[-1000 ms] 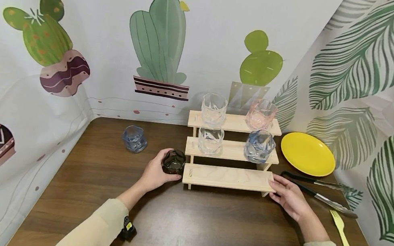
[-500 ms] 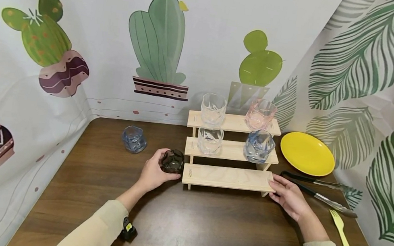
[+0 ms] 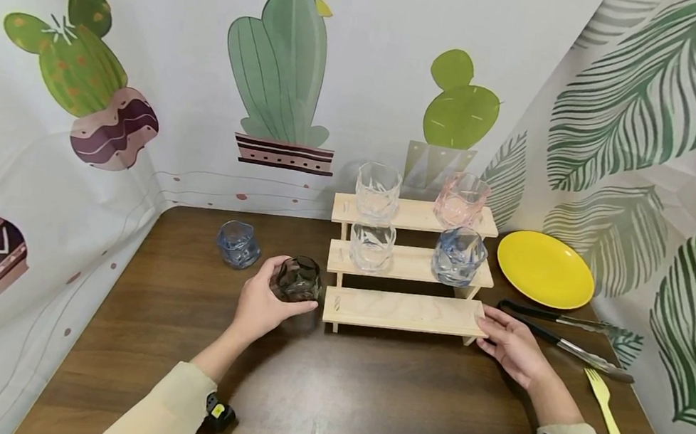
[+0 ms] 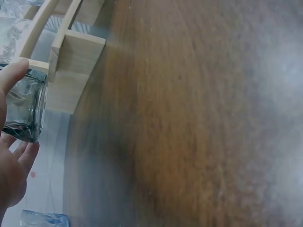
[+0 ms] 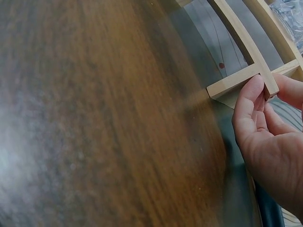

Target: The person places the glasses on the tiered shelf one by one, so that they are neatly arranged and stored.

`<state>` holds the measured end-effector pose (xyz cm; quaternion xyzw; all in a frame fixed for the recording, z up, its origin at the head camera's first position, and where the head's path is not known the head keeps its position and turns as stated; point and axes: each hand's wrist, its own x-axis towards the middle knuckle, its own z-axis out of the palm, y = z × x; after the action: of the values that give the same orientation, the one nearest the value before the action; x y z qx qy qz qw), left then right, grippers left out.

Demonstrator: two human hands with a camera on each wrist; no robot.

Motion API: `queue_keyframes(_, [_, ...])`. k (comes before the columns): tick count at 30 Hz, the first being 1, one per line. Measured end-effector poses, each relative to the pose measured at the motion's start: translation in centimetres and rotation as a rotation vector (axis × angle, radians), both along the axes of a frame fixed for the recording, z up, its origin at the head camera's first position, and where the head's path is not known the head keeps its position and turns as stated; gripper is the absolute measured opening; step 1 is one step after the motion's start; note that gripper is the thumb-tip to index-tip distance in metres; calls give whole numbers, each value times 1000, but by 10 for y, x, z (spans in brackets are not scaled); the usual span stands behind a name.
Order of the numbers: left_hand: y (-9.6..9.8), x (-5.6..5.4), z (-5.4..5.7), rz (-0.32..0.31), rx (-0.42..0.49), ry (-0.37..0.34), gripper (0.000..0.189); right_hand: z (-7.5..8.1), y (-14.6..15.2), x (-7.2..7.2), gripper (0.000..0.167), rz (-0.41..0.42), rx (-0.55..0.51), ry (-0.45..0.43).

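My left hand [image 3: 261,304] grips a dark smoky drinking glass [image 3: 299,279] between thumb and fingers, left of the lowest step of a wooden three-tier stand [image 3: 404,313]. In the left wrist view the same glass [image 4: 23,106] appears raised off the table. My right hand [image 3: 514,347] pinches the right end of that lowest step, thumb above and fingers below; the right wrist view shows the fingertips [image 5: 253,87] at the board's corner. Clear glasses [image 3: 371,248] stand at the left of the upper two steps. A pink glass [image 3: 461,201] and a blue glass [image 3: 459,257] stand at their right.
Another blue glass [image 3: 238,244] stands at the table's back left. To the right lie a yellow plate [image 3: 546,270], black-handled tongs [image 3: 572,341] and a pale yellow fork [image 3: 613,426]. A patterned cloth [image 3: 377,70] hangs behind the table.
My left hand has moved the dark glass slightly left and up, away from the stand's edge. The right hand has kept its hold on the step, and the stand has not moved.
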<state>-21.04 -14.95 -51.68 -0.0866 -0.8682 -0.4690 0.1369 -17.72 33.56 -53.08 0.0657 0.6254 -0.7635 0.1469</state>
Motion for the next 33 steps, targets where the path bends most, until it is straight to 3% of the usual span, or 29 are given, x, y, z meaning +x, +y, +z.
queue_keyframes(6, [5, 7, 7, 1, -1, 39, 94, 2, 1, 0, 45, 3, 12, 0])
queue_keyframes(13, [24, 17, 15, -56, -10, 65, 93, 1, 1, 0, 37, -3, 4, 5])
queue_keyframes(28, [102, 23, 23, -257, -18, 71, 99, 1, 0, 0, 37, -10, 6, 6])
queue_keyframes(33, [131, 23, 24, -317, 22, 51, 102, 1, -1, 0, 45, -9, 9, -3])
